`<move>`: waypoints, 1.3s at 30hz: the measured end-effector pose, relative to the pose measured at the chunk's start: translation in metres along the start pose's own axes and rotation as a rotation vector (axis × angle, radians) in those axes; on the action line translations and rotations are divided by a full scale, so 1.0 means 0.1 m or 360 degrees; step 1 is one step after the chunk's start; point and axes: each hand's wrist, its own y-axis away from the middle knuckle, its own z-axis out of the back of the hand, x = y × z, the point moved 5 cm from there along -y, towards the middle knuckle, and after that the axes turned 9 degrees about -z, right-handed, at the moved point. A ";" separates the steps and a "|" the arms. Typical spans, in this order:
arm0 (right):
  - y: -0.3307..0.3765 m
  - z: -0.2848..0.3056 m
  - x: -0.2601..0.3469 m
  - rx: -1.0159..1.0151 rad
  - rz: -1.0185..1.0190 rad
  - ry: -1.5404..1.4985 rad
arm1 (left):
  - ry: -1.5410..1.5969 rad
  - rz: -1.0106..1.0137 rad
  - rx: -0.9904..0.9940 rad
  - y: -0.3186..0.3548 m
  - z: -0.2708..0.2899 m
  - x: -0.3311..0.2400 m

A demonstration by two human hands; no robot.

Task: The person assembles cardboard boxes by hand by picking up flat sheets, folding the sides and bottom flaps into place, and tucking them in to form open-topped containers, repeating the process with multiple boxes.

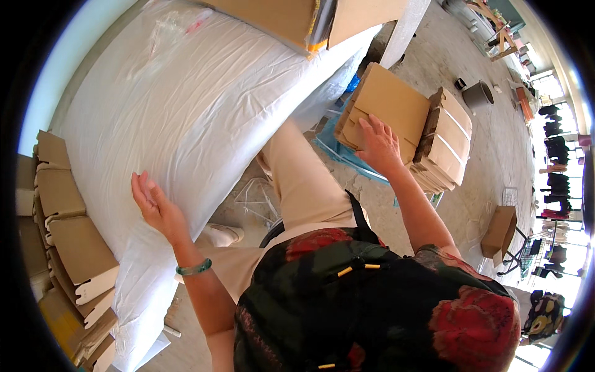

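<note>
Head view, right hand point(379, 146) grip flat on stacked flat cardboard boxes point(387, 105), left hand point(156, 204) open against white sack point(186, 105).

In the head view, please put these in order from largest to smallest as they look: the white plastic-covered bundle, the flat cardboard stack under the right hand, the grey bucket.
1. White plastic-covered bundle
2. Flat cardboard stack under the right hand
3. Grey bucket, though it stands farther away, so its true size is unsure.

Stack of flat brown cardboard box blanks point(387, 108) lies right of centre; white-faced folded blanks point(443, 149) just beside it. Folded brown cartons point(68, 248) stand far left. Small brown carton point(501, 229) rests right.
</note>
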 end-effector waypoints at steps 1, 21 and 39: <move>0.00 0.01 0.00 0.0042 -0.0015 0.0006 | -0.0005 -0.0016 0.0000 0.00 0.01 0.01; -0.03 0.33 0.01 0.0095 0.0150 -0.0150 | 0.0144 0.0039 -0.0053 0.00 0.04 0.07; 0.69 2.35 0.44 -0.0969 0.0120 -0.0854 | 0.0144 -0.0060 -0.0092 0.02 0.05 0.18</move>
